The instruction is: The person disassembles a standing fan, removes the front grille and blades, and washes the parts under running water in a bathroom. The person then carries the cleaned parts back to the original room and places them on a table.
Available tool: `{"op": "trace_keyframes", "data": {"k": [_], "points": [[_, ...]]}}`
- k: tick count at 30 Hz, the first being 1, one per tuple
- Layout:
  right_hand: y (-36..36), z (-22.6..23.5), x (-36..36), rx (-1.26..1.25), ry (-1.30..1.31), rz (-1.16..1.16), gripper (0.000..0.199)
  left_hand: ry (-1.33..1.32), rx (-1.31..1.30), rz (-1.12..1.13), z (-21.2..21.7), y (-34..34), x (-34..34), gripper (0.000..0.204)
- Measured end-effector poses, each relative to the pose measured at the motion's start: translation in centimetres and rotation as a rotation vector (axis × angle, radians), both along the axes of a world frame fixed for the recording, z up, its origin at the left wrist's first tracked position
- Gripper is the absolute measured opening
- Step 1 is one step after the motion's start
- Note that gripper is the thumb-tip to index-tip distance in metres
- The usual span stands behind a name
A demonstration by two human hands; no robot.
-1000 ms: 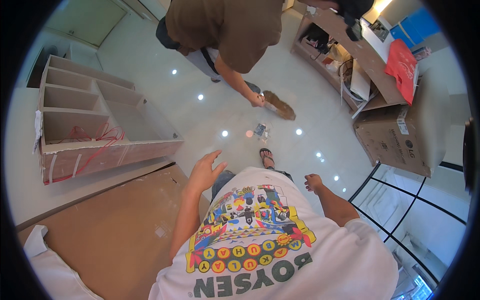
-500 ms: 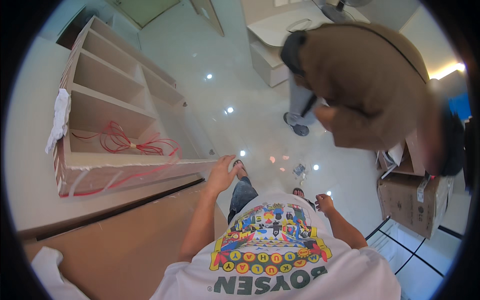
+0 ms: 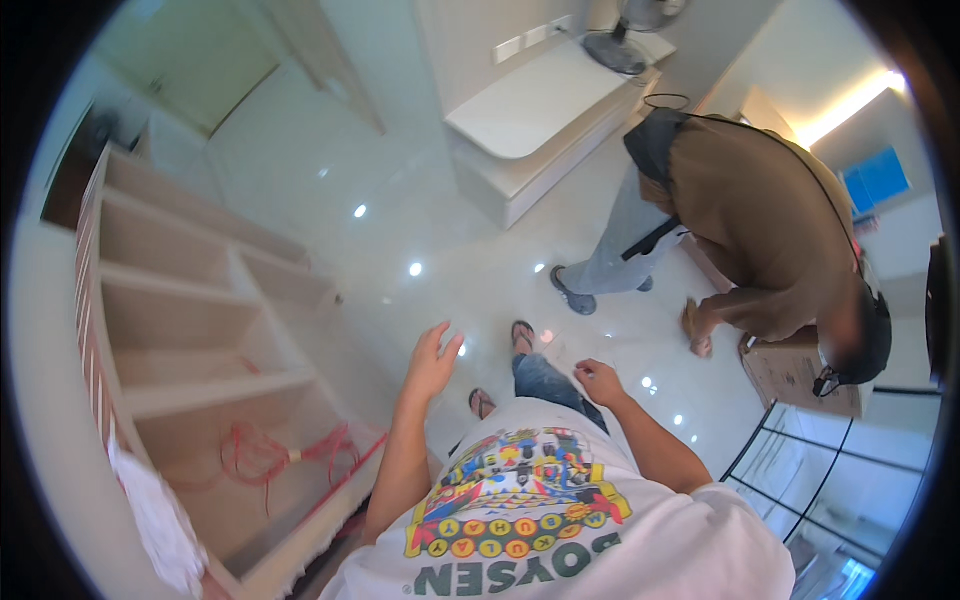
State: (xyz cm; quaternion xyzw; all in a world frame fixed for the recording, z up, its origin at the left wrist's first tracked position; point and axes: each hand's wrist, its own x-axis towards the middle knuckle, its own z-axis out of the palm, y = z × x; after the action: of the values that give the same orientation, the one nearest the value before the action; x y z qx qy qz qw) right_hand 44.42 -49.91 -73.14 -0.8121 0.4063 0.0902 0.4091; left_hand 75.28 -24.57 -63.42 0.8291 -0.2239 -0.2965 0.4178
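My left hand (image 3: 434, 362) is held out in the air over the tiled floor, fingers stretched apart and holding nothing. In front of my shirt, my right hand (image 3: 599, 382) is loosely curled, and nothing shows in it. Nearest to my left side lies a pale shelf unit (image 3: 215, 392) with several compartments. A tied bundle of thin red cord (image 3: 290, 457) rests in its near compartment. White crumpled material (image 3: 155, 520) covers part of the unit's outer left edge.
A person in a brown top (image 3: 745, 190) bends at the right, one hand low near a cardboard box (image 3: 795, 372). Beyond are a white counter (image 3: 540, 105) and a fan (image 3: 612, 52). A black metal grid (image 3: 822, 470) stands at the lower right.
My left hand has come away from the shelf unit's corner and now hangs over the floor. My view has shifted and my feet have moved. The other person is bent lower beside the box.
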Motion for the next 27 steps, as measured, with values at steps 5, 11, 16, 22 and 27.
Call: {"op": "trace_keyframes", "data": {"k": [5, 11, 16, 22, 27], "points": [[-5.0, -2.5, 10.4, 0.071, -0.064, 0.005, 0.038, 0.066, 0.105, -0.088, -1.9, -3.7, 5.2, 0.066], [-16.1, -1.6, 21.3, 0.041, -0.093, 0.158, 0.042, 0.057, 0.214, -0.121, -1.2, -13.6, 13.7, 0.065], [-24.0, 1.8, 28.6, 0.015, -0.162, -0.064, 0.043, 0.049, 0.109, -0.197, 1.2, -25.5, 19.6, 0.062], [-30.1, 6.4, 33.0, 0.047, -0.293, -0.282, 0.043, -0.017, -0.081, -0.430, 5.3, -45.0, 28.1, 0.058], [-35.8, 15.7, 33.5, 0.079, -0.231, -0.381, 0.049, 0.005, -0.358, -0.583, 12.7, -65.9, 33.5, 0.050]]}}
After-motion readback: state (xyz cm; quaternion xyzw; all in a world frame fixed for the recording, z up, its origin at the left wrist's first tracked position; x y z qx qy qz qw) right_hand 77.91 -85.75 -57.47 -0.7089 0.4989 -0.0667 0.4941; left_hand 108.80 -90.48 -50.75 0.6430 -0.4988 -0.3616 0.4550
